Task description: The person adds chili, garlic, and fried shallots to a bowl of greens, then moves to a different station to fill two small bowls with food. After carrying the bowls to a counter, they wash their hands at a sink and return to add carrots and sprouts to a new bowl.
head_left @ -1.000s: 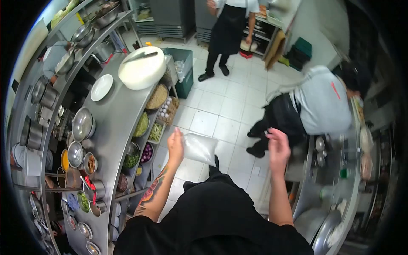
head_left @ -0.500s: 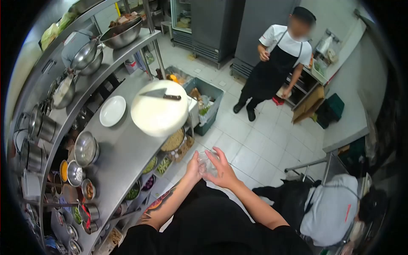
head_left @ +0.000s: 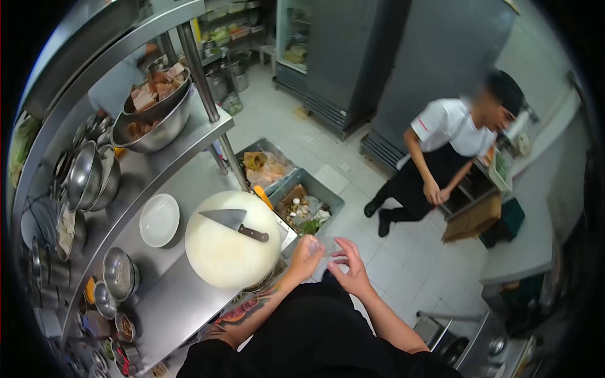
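Note:
My left hand (head_left: 306, 257) and my right hand (head_left: 348, 273) are together in front of my chest, both pinching a clear plastic bag (head_left: 324, 249) that is hard to make out against the floor. Just left of my hands a round white cutting board (head_left: 230, 249) lies on the steel counter (head_left: 170, 296), with a cleaver (head_left: 234, 222) resting on top of it. A white plate (head_left: 159, 219) sits beside the board.
Two open bins (head_left: 296, 201) with scraps stand on the tiled floor ahead. A person in a white shirt and black apron (head_left: 441, 157) bends at the right. Steel bowls (head_left: 151, 120) fill the shelf and counter at left. Grey fridges (head_left: 391, 69) stand behind.
My view has swung up and to the left. The hands stay together on the bag and are closer to the cutting board. The crouching person in grey has left the view.

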A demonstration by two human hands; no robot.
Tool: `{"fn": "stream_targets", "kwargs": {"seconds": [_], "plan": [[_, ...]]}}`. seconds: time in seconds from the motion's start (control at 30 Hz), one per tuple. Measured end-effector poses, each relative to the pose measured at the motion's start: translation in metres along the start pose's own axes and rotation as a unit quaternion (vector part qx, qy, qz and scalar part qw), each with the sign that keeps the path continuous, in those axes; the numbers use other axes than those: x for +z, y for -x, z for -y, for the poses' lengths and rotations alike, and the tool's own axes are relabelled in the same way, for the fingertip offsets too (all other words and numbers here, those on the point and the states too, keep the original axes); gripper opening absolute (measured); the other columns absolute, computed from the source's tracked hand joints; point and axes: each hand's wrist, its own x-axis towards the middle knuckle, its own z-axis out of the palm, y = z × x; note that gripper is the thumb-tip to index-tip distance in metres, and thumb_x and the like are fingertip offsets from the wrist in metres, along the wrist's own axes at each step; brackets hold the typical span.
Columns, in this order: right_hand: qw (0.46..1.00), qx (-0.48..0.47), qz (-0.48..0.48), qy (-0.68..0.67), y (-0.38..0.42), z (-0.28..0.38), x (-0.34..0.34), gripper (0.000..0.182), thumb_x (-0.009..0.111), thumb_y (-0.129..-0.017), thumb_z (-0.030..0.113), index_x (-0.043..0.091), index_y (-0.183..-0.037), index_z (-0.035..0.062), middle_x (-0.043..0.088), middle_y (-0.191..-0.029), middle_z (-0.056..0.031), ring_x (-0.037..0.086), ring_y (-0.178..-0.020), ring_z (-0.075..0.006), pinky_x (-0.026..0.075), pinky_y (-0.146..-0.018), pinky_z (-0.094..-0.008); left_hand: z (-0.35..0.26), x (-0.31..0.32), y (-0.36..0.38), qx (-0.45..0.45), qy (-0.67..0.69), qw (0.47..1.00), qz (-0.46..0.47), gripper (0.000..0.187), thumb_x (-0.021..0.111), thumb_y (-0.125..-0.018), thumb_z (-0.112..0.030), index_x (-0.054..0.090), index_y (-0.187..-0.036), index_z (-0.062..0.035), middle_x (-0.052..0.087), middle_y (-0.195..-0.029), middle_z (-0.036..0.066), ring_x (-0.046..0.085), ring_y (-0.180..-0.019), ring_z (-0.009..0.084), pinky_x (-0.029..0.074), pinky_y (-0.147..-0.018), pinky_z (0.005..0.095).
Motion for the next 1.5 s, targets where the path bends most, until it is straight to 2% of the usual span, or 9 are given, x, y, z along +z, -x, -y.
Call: {"fn": "stream_targets", "kwargs": {"seconds": [0.13, 0.23, 0.47, 0.8, 1.0, 1.1, 1.23, 1.47, 1.5], "plan": [[0.934, -0.254, 0.087, 0.234, -0.112, -0.009, -0.014, 0.045, 0.071, -0.082, 0.012, 0.056, -0.124, 0.0049, 0.056, -0.118, -0.0118, 0.062, -0.091, -0.0237, 0.052, -0.076, -0.0309, -0.003, -0.003, -0.053, -0.197, 0.338, 0.919, 0.05, 0.054, 0.039, -0.102, -0.046, 0.043, -0.131, -0.0005, 0.048, -0.133, 0.013, 0.046, -0.124, 0.0215, 0.044, -0.095, 0.037], [0.953, -0.188, 0.169, 0.166, -0.21, -0.041, -0.033, 0.017, 0.067, -0.082, 0.007, 0.062, -0.098, 0.0034, 0.062, -0.089, -0.0051, 0.059, -0.079, -0.014, 0.047, -0.062, -0.0261, -0.008, -0.006, -0.067, -0.173, 0.29, 0.941, 0.017, 0.061, 0.041, -0.102, -0.043, 0.025, -0.146, -0.0031, 0.038, -0.145, 0.013, 0.043, -0.132, 0.0266, 0.042, -0.104, 0.0407], [0.988, 0.022, 0.1, -0.114, -0.436, -0.084, 0.053, 0.032, 0.067, -0.086, 0.01, 0.055, -0.115, 0.0055, 0.064, -0.098, -0.007, 0.063, -0.079, -0.0153, 0.051, -0.058, -0.0255, -0.052, 0.006, -0.06, -0.214, 0.227, 0.914, -0.26, 0.046, 0.049, -0.101, -0.03, 0.043, -0.138, -0.0026, 0.048, -0.138, 0.013, 0.054, -0.12, 0.0226, 0.048, -0.093, 0.0341], [0.91, 0.154, 0.381, 0.063, -0.426, -0.195, -0.01, 0.016, 0.06, -0.093, 0.021, 0.058, -0.102, 0.0075, 0.061, -0.079, -0.0037, 0.063, -0.06, -0.0165, 0.049, -0.046, -0.0298, -0.028, 0.122, 0.027, -0.363, 0.084, 0.762, -0.53, 0.031, 0.054, -0.098, -0.023, 0.059, -0.121, -0.002, 0.068, -0.109, 0.011, 0.065, -0.094, 0.016, 0.051, -0.076, 0.0271], [0.888, 0.103, 0.408, 0.185, -0.405, -0.211, -0.03, 0.019, 0.059, -0.094, 0.018, 0.067, -0.105, 0.0041, 0.066, -0.076, -0.0066, 0.059, -0.05, -0.0145, 0.044, -0.041, -0.0296, 0.105, 0.29, 0.228, -0.674, -0.106, 0.656, -0.322, 0.042, 0.053, -0.09, -0.037, 0.066, -0.104, 0.0003, 0.067, -0.104, 0.023, 0.064, -0.098, 0.0393, 0.051, -0.084, 0.046], [0.925, -0.065, 0.344, 0.15, -0.432, -0.091, 0.03, 0.021, 0.061, -0.094, 0.023, 0.061, -0.084, 0.0047, 0.06, -0.066, -0.0014, 0.055, -0.05, -0.0102, 0.043, -0.042, -0.029, 0.089, 0.336, 0.278, -0.753, -0.012, 0.619, -0.223, 0.047, 0.045, -0.091, -0.041, 0.067, -0.098, -0.0001, 0.067, -0.103, 0.023, 0.063, -0.097, 0.0411, 0.049, -0.085, 0.0486], [0.902, -0.313, 0.289, 0.064, -0.394, 0.168, 0.09, 0.022, 0.059, -0.096, 0.022, 0.065, -0.102, 0.0017, 0.059, -0.074, 0.0019, 0.052, -0.065, -0.0051, 0.043, -0.057, -0.0226, 0.118, 0.34, 0.323, -0.75, 0.011, 0.635, -0.184, 0.05, 0.042, -0.091, -0.043, 0.068, -0.098, -0.0008, 0.067, -0.102, 0.023, 0.062, -0.099, 0.0412, 0.048, -0.087, 0.0492], [0.71, -0.68, 0.129, -0.129, -0.282, 0.434, 0.183, 0.016, 0.061, -0.09, 0.009, 0.065, -0.103, 0.0003, 0.063, -0.092, -0.0086, 0.061, -0.078, -0.0162, 0.049, -0.071, -0.0281, 0.192, 0.224, 0.348, -0.634, -0.064, 0.716, -0.285, 0.055, 0.038, -0.091, -0.047, 0.069, -0.101, -0.0021, 0.066, -0.107, 0.023, 0.061, -0.104, 0.041, 0.046, -0.094, 0.0489], [0.705, -0.69, 0.109, -0.124, -0.277, 0.446, 0.202, 0.02, 0.062, -0.09, 0.014, 0.065, -0.106, 0.001, 0.063, -0.095, -0.0092, 0.062, -0.083, -0.0179, 0.05, -0.072, -0.0304, 0.216, 0.212, 0.357, -0.567, -0.164, 0.733, -0.338, 0.047, 0.051, -0.089, -0.048, 0.071, -0.091, -0.0063, 0.069, -0.073, 0.013, 0.068, -0.072, 0.0292, 0.052, -0.069, 0.04]]}}
